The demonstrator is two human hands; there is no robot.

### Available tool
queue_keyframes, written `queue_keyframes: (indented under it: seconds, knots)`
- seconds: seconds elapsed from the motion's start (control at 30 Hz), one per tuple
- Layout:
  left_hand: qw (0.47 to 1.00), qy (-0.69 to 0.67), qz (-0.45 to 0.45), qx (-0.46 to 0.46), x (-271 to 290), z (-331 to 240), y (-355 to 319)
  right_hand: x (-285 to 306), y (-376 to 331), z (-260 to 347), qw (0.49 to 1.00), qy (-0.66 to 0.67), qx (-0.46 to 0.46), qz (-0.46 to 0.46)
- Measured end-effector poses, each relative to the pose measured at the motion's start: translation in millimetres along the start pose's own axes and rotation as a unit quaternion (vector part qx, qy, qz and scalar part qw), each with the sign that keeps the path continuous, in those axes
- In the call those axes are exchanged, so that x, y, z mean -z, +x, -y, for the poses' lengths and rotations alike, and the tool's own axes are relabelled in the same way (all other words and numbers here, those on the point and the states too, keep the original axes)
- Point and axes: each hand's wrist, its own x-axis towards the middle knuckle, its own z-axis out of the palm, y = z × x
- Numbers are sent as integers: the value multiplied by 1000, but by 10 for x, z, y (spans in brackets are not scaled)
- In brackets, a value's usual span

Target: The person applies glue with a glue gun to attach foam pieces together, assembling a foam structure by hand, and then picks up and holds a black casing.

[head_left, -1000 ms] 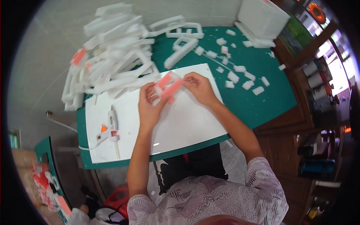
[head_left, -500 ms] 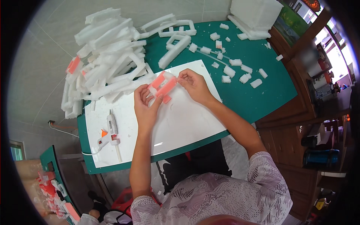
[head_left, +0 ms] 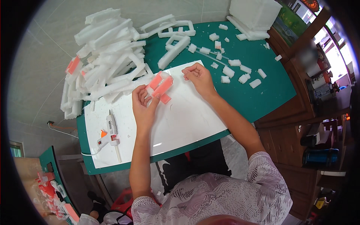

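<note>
My left hand (head_left: 144, 108) grips a small pink and white foam frame (head_left: 162, 87) by its lower left side, holding it over the white board (head_left: 180, 127). The frame has pink strips side by side with white foam between them. Apart from it, to the right, is my right hand (head_left: 200, 79), its thumb and fingertips pinched together above the board's far right edge. Whether anything tiny sits in that pinch cannot be made out. A white hot glue gun (head_left: 111, 129) with an orange trigger lies on the board, left of my left forearm.
White foam frames (head_left: 108, 56) are heaped at the far left of the green table (head_left: 270, 80). Several small foam chunks (head_left: 234, 62) lie scattered at the far right. A large white foam block (head_left: 255, 17) stands at the back. The glue gun's cord (head_left: 90, 153) runs off the left edge.
My right hand has come off the foam frame and moved to the right, slightly away. My left hand, still gripping the frame, has shifted slightly left.
</note>
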Motion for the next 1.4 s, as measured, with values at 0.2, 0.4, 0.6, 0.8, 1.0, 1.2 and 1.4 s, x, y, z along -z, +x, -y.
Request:
queue_keyframes:
  seconds: [0.2, 0.4, 0.6, 0.8, 1.0, 1.2, 1.4]
  knots:
    - [1000, -9, -1, -8, 13, 82, 27, 58, 57, -106, 1000, -3, 17, -13]
    - [1000, -9, -4, 3, 1, -34, 8, 2, 25, 58, 999, 41, 11, -18]
    - [1000, -26, -1, 1, -39, 39, 22, 63, 35, -81, 999, -9, 10, -31]
    - [1000, 22, -9, -1, 50, 58, 9, 41, 28, -66, 1000, -21, 4, -5]
    - [999, 37, -9, 3, -2, -1, 7, 75, 15, 15, 999, -39, 12, 8]
    - [997, 72, -6, 0, 13, -16, -3, 62, 23, 37, 998, -27, 45, -18]
    - [998, 68, -6, 0, 2, -33, -10, 75, 28, 51, 998, -52, 23, -32]
